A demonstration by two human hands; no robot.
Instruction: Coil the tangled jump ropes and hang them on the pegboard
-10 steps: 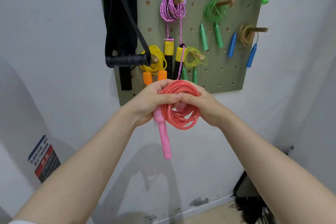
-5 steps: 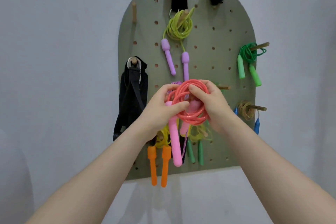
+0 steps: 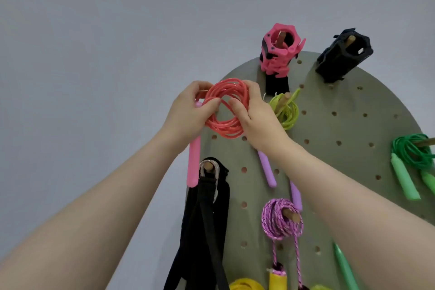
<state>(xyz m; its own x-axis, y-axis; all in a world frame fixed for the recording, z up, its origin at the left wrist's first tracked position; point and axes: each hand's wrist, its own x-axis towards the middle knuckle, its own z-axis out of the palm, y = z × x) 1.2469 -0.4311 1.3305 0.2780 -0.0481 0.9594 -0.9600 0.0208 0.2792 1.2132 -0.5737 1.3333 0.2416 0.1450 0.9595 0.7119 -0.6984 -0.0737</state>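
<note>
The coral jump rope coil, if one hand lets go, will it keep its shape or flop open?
The coral rope coil probably sags and loosens: its loops lie unbound, held by the left hand and right hand. The pink handle already hangs free, so it likely swings. It looks light.

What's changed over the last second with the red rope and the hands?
Both hands, left hand and right hand, have carried the red rope coil up from below the pegboard to its upper left part. The pink handle hangs below the left hand as before. Both hands grip the coil throughout; it is not yet on a peg.
</note>
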